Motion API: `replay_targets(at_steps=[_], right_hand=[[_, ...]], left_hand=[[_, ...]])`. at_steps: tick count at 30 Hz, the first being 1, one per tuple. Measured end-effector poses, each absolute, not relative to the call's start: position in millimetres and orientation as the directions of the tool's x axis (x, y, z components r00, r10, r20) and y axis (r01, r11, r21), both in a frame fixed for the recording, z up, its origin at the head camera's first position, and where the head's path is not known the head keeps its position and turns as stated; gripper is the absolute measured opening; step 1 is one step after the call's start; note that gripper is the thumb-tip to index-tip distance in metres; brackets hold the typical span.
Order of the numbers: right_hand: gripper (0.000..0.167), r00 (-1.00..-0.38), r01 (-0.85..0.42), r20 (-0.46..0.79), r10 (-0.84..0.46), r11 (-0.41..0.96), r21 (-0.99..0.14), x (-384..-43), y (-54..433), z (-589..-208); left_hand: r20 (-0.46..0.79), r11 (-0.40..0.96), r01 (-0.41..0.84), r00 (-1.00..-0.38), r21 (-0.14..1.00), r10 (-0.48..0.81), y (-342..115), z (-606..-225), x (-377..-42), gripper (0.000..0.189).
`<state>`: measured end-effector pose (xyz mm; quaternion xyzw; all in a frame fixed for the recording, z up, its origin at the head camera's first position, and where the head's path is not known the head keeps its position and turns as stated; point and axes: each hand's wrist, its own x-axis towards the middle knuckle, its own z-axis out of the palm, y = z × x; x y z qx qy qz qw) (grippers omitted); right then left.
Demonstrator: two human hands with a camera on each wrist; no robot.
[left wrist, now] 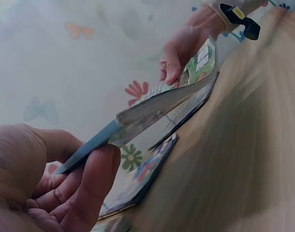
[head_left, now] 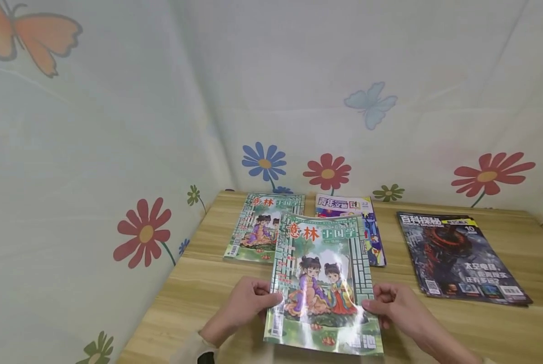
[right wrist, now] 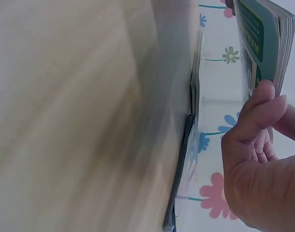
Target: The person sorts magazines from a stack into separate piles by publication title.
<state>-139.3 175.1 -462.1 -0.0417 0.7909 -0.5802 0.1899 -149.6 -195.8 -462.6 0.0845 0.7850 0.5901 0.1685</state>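
A glossy green magazine (head_left: 321, 283), its cover showing two children in robes, is held up above the table between both hands. My left hand (head_left: 248, 303) pinches its left edge, thumb on the cover and fingers underneath. On the opposite edge my right hand (head_left: 398, 306) grips it the same way. Seen from the left wrist, the magazine (left wrist: 166, 96) bends a little, its spine towards the left hand (left wrist: 65, 179). The right wrist view catches its page edges (right wrist: 285, 43) and back cover above the right hand (right wrist: 263, 150). Behind it lies a magazine with the same cover (head_left: 253, 232), partly hidden.
A purple and white magazine (head_left: 371, 227) lies at the back middle, half covered by the held one. To the right rests a stack of dark magazines (head_left: 462, 258). The wooden table (head_left: 198, 283) meets a pale curtain (head_left: 298, 76) printed with flowers and butterflies.
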Motion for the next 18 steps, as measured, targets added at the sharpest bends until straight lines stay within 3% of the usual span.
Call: replay_targets(at_steps=[6,18], right_hand=[[0.026,-0.939,0.099,-0.202,-0.278,0.345,-0.933,-163,158,-458],[0.026,-0.963,0.067,-0.163,-0.214,0.396,-0.916,-213,114,-455]], left_hand=[[-0.163,0.326,-0.05,-0.931,0.944,0.327,-212,-455,-170,0.027],[-0.12,0.398,-0.018,-0.965,0.917,0.233,-246,-462,-210,0.036]])
